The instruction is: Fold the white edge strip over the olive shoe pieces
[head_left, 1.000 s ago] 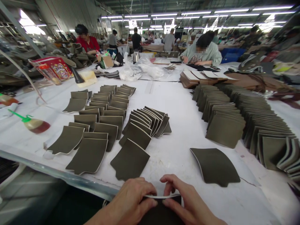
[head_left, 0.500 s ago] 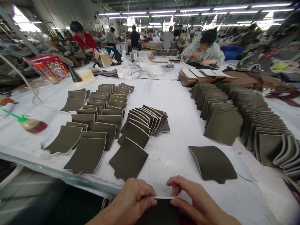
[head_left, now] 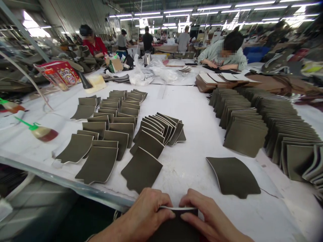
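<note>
Fluorescent strips light a crowded factory floor, where a long white-covered worktable (head_left: 196, 111) carries fanned rows of dark olive cut panels (head_left: 121, 114) with pale edges; more such panels (head_left: 272, 124) stand stacked at right; at the near edge, the left hand (head_left: 146, 211) and right hand (head_left: 209, 218) sit close together, thumbs and fingers pinching the white-edged top of a dark curved panel (head_left: 176, 225); a single olive panel (head_left: 233, 176) lies just beyond the right hand; a green-capped squeeze bottle (head_left: 40, 131) rests far left.
</note>
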Demonstrator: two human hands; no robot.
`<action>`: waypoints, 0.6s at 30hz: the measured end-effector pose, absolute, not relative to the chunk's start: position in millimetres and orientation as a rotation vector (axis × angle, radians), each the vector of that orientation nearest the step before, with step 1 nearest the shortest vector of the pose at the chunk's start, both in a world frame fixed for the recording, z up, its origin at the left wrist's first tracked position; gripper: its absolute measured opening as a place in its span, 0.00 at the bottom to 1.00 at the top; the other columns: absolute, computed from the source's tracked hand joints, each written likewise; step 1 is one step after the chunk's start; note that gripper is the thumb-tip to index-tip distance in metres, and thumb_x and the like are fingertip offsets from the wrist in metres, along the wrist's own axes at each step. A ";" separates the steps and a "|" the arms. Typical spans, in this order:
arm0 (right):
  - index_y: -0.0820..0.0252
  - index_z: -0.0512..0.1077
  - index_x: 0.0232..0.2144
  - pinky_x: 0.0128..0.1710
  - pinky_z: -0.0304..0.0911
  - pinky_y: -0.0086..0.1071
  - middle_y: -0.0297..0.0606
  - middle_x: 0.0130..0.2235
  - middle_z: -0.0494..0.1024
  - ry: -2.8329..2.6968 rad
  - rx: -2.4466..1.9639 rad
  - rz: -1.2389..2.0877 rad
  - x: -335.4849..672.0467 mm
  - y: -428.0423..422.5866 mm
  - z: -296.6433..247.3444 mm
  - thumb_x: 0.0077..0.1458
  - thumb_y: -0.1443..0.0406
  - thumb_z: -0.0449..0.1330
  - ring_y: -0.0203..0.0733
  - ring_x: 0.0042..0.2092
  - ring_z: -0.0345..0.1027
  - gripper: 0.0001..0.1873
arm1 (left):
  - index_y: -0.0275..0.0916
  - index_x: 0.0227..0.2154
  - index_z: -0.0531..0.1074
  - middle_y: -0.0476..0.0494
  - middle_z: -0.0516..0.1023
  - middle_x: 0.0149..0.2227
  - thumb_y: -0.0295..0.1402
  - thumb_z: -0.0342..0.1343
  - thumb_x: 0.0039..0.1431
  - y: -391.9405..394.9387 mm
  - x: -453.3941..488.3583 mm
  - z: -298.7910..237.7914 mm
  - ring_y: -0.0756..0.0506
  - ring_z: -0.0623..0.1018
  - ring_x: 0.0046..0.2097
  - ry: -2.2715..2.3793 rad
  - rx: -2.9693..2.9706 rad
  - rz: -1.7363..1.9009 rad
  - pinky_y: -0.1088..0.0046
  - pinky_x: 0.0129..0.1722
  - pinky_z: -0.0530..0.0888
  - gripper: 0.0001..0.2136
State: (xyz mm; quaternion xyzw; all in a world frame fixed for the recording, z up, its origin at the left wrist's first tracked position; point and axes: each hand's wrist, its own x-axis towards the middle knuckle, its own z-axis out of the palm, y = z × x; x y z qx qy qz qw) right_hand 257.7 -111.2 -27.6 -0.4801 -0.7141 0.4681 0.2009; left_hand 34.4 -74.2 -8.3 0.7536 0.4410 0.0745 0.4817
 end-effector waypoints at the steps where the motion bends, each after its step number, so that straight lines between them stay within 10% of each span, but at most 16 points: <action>1: 0.56 0.70 0.33 0.35 0.60 0.30 0.34 0.34 0.72 -1.992 -1.335 1.309 254.9 -110.8 -28.7 0.62 0.59 0.54 0.39 0.36 0.67 0.09 | 0.42 0.30 0.79 0.53 0.79 0.28 0.30 0.60 0.55 -74.4 34.3 -7.9 0.50 0.75 0.33 1.076 1.835 0.187 0.78 0.32 0.62 0.03; 18: 0.58 0.69 0.25 0.33 0.57 0.30 0.32 0.28 0.73 -1.849 -1.369 1.326 246.6 -105.9 -30.2 0.59 0.53 0.56 0.39 0.32 0.66 0.17 | 0.38 0.26 0.75 0.47 0.76 0.27 0.32 0.51 0.64 -81.2 42.0 -17.4 0.47 0.73 0.33 1.039 2.031 0.505 0.70 0.39 0.63 0.12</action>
